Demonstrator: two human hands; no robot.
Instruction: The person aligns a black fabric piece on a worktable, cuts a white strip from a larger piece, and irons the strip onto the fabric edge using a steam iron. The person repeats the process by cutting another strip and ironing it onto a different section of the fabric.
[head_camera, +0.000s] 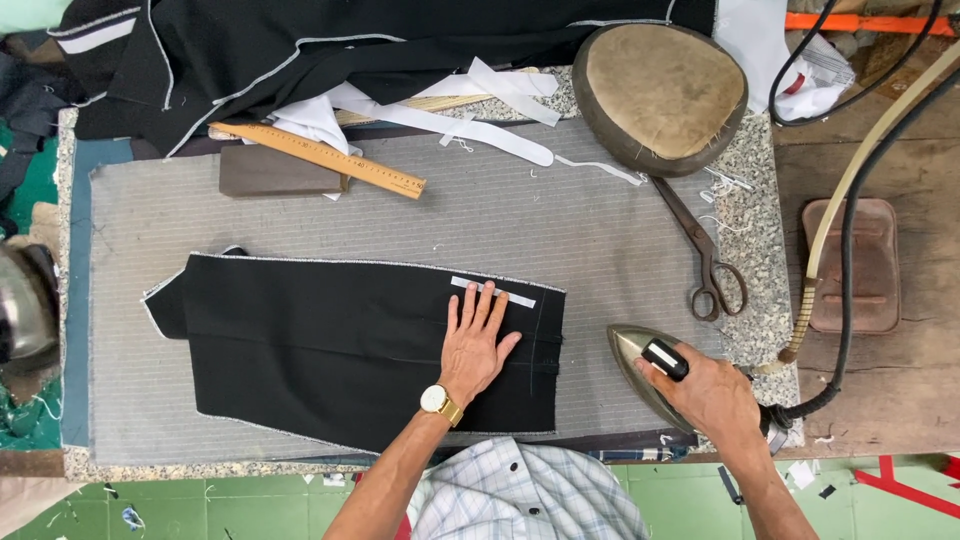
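Note:
A black cut piece of cloth (330, 340) with white-stitched edges lies flat on the grey striped pad (560, 220). My left hand (475, 345), with a gold wristwatch, presses flat on the cloth's right part, fingers spread. Its fingertips touch a short white strip (515, 296) near the cloth's top edge. My right hand (710, 390) grips the black handle of a metal iron (635, 355), which rests on the pad just right of the cloth, its tip pointing up and left.
Old scissors (705, 260) lie right of the pad. A wooden ruler (320, 158), a brown block (275, 172), white strips (450, 125), a padded oval pressing cushion (660, 90) and a heap of black cloth (300, 50) sit at the back. The iron's hose (850, 250) passes a brown iron rest (870, 265).

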